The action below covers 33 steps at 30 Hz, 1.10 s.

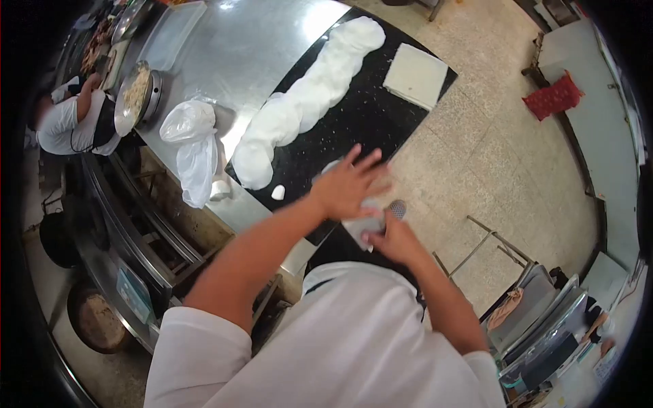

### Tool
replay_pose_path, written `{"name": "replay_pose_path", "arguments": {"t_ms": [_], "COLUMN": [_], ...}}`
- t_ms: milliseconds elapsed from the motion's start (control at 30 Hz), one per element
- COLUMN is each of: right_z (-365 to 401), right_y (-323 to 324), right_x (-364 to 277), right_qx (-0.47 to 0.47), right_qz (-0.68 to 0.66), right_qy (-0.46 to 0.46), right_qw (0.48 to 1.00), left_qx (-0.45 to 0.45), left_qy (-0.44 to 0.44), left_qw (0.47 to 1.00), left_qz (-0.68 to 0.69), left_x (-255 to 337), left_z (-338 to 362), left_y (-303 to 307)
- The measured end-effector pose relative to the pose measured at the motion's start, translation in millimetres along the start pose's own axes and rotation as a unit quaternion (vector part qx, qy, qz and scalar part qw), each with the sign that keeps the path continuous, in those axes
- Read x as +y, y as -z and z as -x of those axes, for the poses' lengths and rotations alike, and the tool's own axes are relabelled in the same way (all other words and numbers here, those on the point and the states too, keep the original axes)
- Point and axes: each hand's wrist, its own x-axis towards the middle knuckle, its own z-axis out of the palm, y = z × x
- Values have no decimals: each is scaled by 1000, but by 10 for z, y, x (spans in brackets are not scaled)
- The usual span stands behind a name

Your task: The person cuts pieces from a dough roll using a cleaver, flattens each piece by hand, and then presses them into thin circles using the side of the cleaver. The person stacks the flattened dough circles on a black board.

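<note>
My left hand (347,187) has its fingers spread over a pale, blurred item at the near edge of the black board (340,146). Close beside it, my right hand (393,238) is closed on a greyish object (362,228) that I cannot make out. A small patterned metal-looking piece (398,208) shows above that hand. Overlapping round white dough sheets (306,98) run in a long row across the board. One small white dough lump (278,192) lies near the row's lower end. At the board's far right corner rests a stack of square pale sheets (416,75).
Left of the board, the steel table (238,41) holds a white plastic bag (194,146), a metal bowl of food (136,98) and a clear tray (170,34). A person in white (75,122) is at the far left. Folded chairs (537,313) stand at lower right.
</note>
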Motion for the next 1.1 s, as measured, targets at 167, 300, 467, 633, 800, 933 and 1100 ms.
{"name": "replay_pose_path", "arguments": {"t_ms": [167,300,467,633,800,933,1100], "right_z": [-96,-322,-113,780,1245,914,-76], "right_y": [126,650,240,-481,-518,-113,236], "right_x": [-97,-483,-383,-85,-123,-315,-560], "right_qx": [77,135,205,190,169,246,228], "right_qz": [73,138,133,66,100,56,75], "right_qy": [-73,-21,-3,-79,-105,-80,67], "right_qw": [992,981,970,976,975,964,969], "left_qx": [39,156,309,-76,13,179,166], "left_qy": [-25,-12,113,281,342,350,378], "left_qw": [999,986,944,929,911,883,856], "left_qz": [11,-47,12,230,229,257,311], "left_x": [-70,-445,-516,-132,5,-2,150], "left_z": [-285,-641,-589,-6,253,339,363], "left_y": [-16,104,375,721,394,176,272]}}
